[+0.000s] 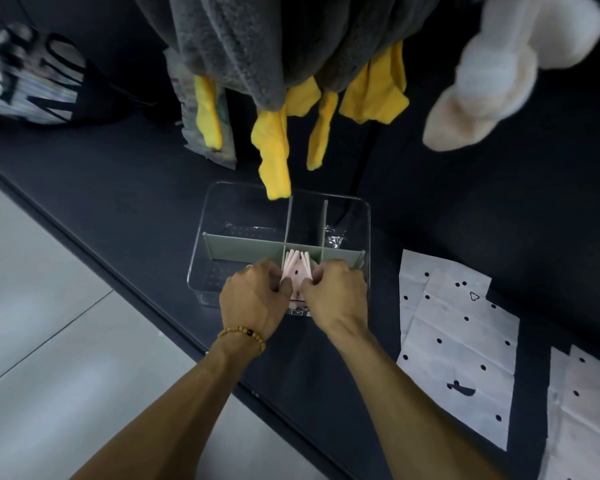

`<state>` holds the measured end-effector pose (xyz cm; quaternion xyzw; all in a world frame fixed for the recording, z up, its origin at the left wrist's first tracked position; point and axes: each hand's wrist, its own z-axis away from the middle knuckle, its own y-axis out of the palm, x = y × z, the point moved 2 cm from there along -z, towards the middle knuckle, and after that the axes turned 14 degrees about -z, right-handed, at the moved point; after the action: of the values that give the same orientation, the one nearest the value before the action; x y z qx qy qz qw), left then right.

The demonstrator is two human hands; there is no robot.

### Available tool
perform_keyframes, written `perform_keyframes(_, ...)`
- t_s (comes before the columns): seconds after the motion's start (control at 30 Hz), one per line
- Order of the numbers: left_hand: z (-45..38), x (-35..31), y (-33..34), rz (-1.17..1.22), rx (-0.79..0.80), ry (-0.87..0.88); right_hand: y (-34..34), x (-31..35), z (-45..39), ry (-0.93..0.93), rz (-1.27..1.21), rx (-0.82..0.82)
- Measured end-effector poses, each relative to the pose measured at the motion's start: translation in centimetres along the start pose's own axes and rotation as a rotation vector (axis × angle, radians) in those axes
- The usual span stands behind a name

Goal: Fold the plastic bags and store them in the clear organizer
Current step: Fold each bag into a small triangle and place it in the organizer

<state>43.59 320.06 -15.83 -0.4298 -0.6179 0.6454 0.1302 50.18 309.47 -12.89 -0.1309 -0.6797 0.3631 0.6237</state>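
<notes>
As two hands (297, 292) grip, folded bags (296, 268) fill one compartment.

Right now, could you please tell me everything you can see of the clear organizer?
The organizer is a clear, hard-looking plastic box with rounded corners, open on top, sitting level on the dark surface. Grey-green dividers cross inside it, one long and two short, making six compartments. The near middle one holds folded pink bags standing on edge. The left hand and right hand reach into it, pinching those bags. A yellow sock hangs above its far edge.
</notes>
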Motion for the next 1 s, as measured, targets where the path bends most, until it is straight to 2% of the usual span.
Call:
perform_keyframes(0.13,0.3,0.5,0.2,0.038,-0.005,0.058,0.1,-0.2,0.4,-0.007,-0.122,-0.058)
perform_keyframes(0.23,0.3,0.7,0.2,0.036,0.03,0.105,0.4,-0.1,0.4,-0.014,-0.04,0.087)
perform_keyframes(0.3,0.4,0.8,0.0,0.033,0.043,0.12,0.5,0.1,0.2,-0.016,-0.014,0.113)
perform_keyframes(0.43,0.9,0.7,-0.8,0.07,0.057,0.127,-1.1,-0.6,1.0,-0.045,-0.217,-0.039)
perform_keyframes(0.6,3.8,-0.7,-2.4,0.48,0.012,-0.01,-5.7,-4.5,3.6,-0.009,-0.353,-0.18)
perform_keyframes(0.73,8.1,-4.2,-1.7,0.735,0.157,-0.019,-9.6,-9.4,6.3,0.125,-0.32,-0.274)
perform_keyframes(0.9,11.4,-8.8,2.1,0.627,0.368,0.185,-13.7,-16.1,9.3,0.237,-0.103,-0.232)
perform_keyframes(1.0,11.5,-11.2,4.5,0.37,0.427,0.417,-15.1,-19.1,10.4,0.193,0.06,-0.05)
